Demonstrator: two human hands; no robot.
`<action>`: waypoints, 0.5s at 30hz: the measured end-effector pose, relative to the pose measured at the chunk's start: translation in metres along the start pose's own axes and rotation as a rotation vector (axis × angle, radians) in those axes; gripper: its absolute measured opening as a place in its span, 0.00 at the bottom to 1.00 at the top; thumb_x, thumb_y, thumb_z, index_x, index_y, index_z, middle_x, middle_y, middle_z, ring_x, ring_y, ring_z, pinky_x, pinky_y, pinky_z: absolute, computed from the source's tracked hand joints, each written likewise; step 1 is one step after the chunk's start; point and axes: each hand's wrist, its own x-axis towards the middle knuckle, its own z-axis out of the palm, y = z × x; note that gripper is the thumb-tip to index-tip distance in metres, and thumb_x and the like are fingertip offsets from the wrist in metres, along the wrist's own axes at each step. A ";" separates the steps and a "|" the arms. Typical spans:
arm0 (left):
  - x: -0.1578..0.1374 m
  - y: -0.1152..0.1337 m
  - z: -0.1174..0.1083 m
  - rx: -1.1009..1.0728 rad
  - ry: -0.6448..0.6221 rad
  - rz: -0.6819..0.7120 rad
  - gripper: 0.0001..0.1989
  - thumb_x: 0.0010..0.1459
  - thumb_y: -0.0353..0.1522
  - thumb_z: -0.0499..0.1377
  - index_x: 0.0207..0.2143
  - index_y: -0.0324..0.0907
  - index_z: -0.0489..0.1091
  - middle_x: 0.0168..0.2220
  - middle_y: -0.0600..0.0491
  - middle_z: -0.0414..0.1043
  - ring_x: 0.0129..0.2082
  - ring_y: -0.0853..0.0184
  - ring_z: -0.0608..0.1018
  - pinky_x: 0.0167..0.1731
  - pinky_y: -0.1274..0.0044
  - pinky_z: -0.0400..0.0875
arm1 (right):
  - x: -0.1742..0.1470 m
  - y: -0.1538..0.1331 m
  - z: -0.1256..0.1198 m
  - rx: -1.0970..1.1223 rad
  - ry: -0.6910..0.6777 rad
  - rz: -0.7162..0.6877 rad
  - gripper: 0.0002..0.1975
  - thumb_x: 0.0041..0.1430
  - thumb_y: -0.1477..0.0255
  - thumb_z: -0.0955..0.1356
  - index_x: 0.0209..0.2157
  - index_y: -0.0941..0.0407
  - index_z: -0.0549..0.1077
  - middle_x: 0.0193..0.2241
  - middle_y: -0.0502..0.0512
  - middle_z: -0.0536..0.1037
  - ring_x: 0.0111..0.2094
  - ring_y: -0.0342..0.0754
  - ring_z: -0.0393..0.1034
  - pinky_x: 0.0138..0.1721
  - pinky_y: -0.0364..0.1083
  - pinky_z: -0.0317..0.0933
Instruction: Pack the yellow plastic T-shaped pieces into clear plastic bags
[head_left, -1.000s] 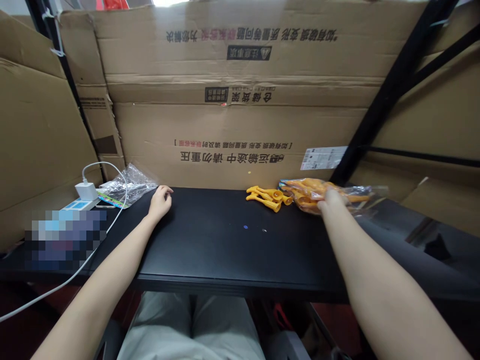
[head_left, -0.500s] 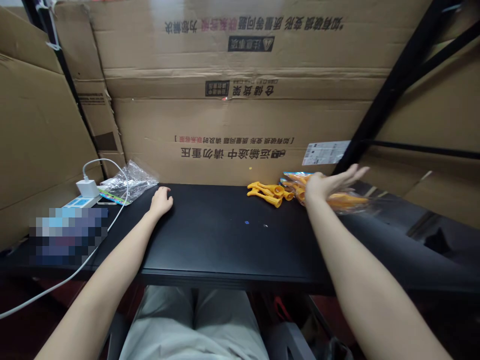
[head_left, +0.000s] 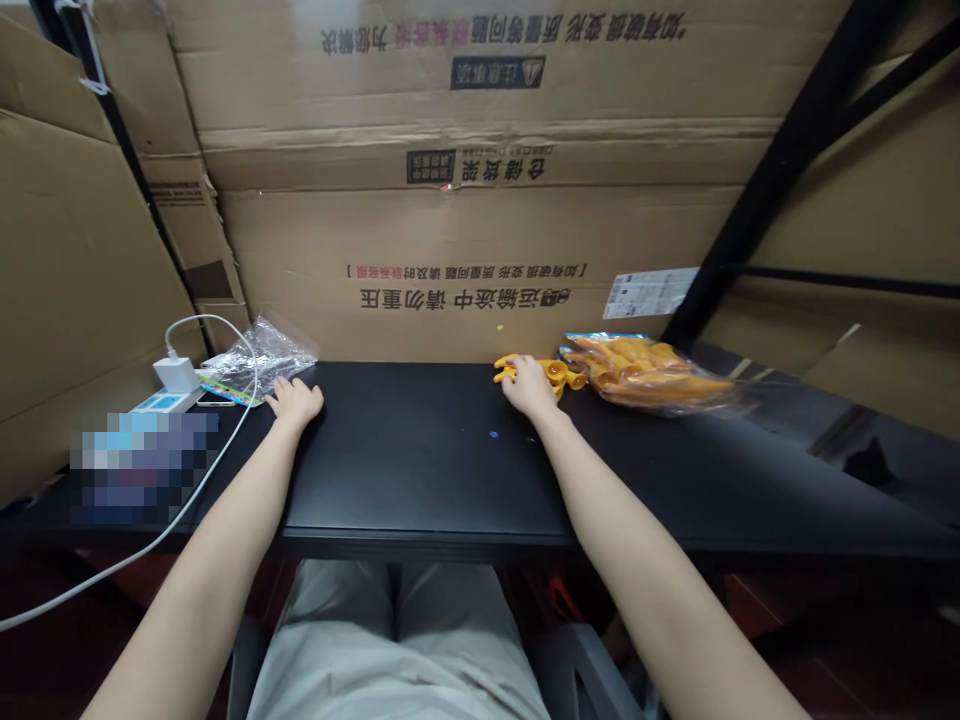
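Observation:
A small cluster of orange horn-shaped plastic pieces (head_left: 556, 371) with flared, cupped ends lies at the back of the black tabletop. My right hand (head_left: 531, 386) is over the left part of this cluster, its fingers curled down around a piece and hiding part of it. To the right, a clear bag of similar orange pieces (head_left: 637, 372) lies flat, apart from my hand. My left hand (head_left: 297, 400) rests on the table with its fingers spread and nothing in it. Just behind it lies a crumpled clear plastic bag (head_left: 262, 350) with a colourful edge.
A white charger (head_left: 177, 374) is plugged into a power strip (head_left: 166, 401) at the left. Its white cable (head_left: 191, 497) loops across the table's left end, near a blurred-out object (head_left: 142, 465). A cardboard wall (head_left: 450, 230) and black metal posts (head_left: 757, 190) enclose the tabletop (head_left: 420, 470).
My right hand has left the bag of orange pieces and moved left onto the loose cluster. My left hand has shifted slightly left, its fingers now more spread.

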 end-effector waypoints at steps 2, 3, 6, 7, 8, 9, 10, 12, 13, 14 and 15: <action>0.003 -0.004 0.002 -0.024 0.009 -0.017 0.28 0.54 0.39 0.50 0.54 0.31 0.61 0.58 0.28 0.57 0.61 0.42 0.57 0.53 0.45 0.48 | -0.001 0.002 0.002 -0.137 -0.105 0.034 0.20 0.56 0.74 0.60 0.51 0.61 0.66 0.52 0.65 0.67 0.54 0.57 0.59 0.54 0.52 0.52; 0.004 -0.004 0.003 -0.026 0.007 -0.022 0.28 0.53 0.39 0.50 0.53 0.32 0.62 0.56 0.28 0.60 0.59 0.41 0.60 0.51 0.44 0.49 | -0.001 0.003 0.003 -0.187 -0.153 0.055 0.21 0.56 0.73 0.60 0.52 0.61 0.66 0.52 0.65 0.67 0.54 0.58 0.58 0.54 0.53 0.51; 0.000 -0.001 -0.001 0.006 -0.008 -0.010 0.26 0.54 0.40 0.50 0.51 0.33 0.64 0.53 0.31 0.64 0.56 0.42 0.63 0.51 0.45 0.50 | -0.002 0.005 0.005 -0.269 -0.250 0.093 0.22 0.56 0.71 0.61 0.53 0.61 0.66 0.54 0.65 0.66 0.55 0.58 0.58 0.54 0.55 0.51; -0.002 0.001 -0.003 0.024 -0.016 0.004 0.26 0.54 0.40 0.50 0.51 0.33 0.64 0.54 0.31 0.63 0.57 0.42 0.62 0.52 0.46 0.51 | -0.002 0.005 0.005 -0.281 -0.261 0.099 0.22 0.56 0.71 0.61 0.53 0.61 0.66 0.55 0.65 0.66 0.56 0.58 0.57 0.54 0.55 0.51; -0.004 0.003 -0.006 0.042 -0.027 0.020 0.26 0.54 0.39 0.50 0.52 0.33 0.64 0.55 0.32 0.62 0.57 0.43 0.61 0.53 0.48 0.51 | -0.002 0.004 0.004 -0.290 -0.267 0.102 0.22 0.56 0.71 0.61 0.53 0.61 0.66 0.55 0.65 0.65 0.56 0.58 0.57 0.54 0.55 0.51; -0.007 0.006 -0.008 0.058 -0.037 0.037 0.26 0.55 0.39 0.49 0.52 0.33 0.64 0.56 0.32 0.60 0.58 0.44 0.60 0.53 0.49 0.52 | -0.002 0.003 0.004 -0.296 -0.269 0.105 0.22 0.57 0.71 0.61 0.53 0.61 0.66 0.55 0.65 0.65 0.56 0.58 0.57 0.54 0.55 0.51; -0.009 0.008 -0.010 0.072 -0.045 0.050 0.26 0.55 0.38 0.49 0.52 0.33 0.64 0.56 0.32 0.59 0.58 0.44 0.60 0.53 0.50 0.53 | -0.003 0.001 0.003 -0.301 -0.270 0.109 0.22 0.57 0.71 0.60 0.53 0.62 0.66 0.55 0.65 0.65 0.56 0.57 0.57 0.54 0.54 0.51; -0.013 0.010 -0.013 0.096 -0.046 0.063 0.26 0.56 0.38 0.49 0.53 0.32 0.64 0.57 0.33 0.58 0.58 0.45 0.59 0.52 0.52 0.56 | -0.003 0.000 0.003 -0.306 -0.273 0.110 0.22 0.57 0.71 0.60 0.52 0.62 0.67 0.55 0.65 0.66 0.56 0.57 0.58 0.54 0.53 0.52; -0.014 0.011 -0.013 0.108 -0.041 0.065 0.25 0.56 0.38 0.49 0.52 0.33 0.64 0.57 0.33 0.58 0.58 0.45 0.59 0.51 0.52 0.57 | -0.003 -0.001 0.003 -0.306 -0.270 0.107 0.22 0.56 0.72 0.60 0.52 0.62 0.67 0.55 0.64 0.66 0.56 0.56 0.58 0.54 0.53 0.52; -0.015 0.011 -0.013 0.119 -0.035 0.063 0.24 0.56 0.38 0.49 0.51 0.33 0.65 0.57 0.33 0.58 0.58 0.45 0.59 0.51 0.53 0.57 | -0.003 -0.001 0.003 -0.304 -0.263 0.107 0.21 0.56 0.72 0.61 0.52 0.61 0.68 0.54 0.64 0.66 0.56 0.56 0.58 0.54 0.53 0.51; -0.015 0.010 -0.012 0.131 -0.028 0.063 0.23 0.56 0.38 0.49 0.49 0.34 0.67 0.56 0.33 0.58 0.58 0.45 0.59 0.50 0.53 0.57 | -0.003 -0.001 0.003 -0.302 -0.252 0.112 0.21 0.56 0.72 0.61 0.52 0.60 0.68 0.54 0.64 0.67 0.56 0.57 0.58 0.54 0.54 0.51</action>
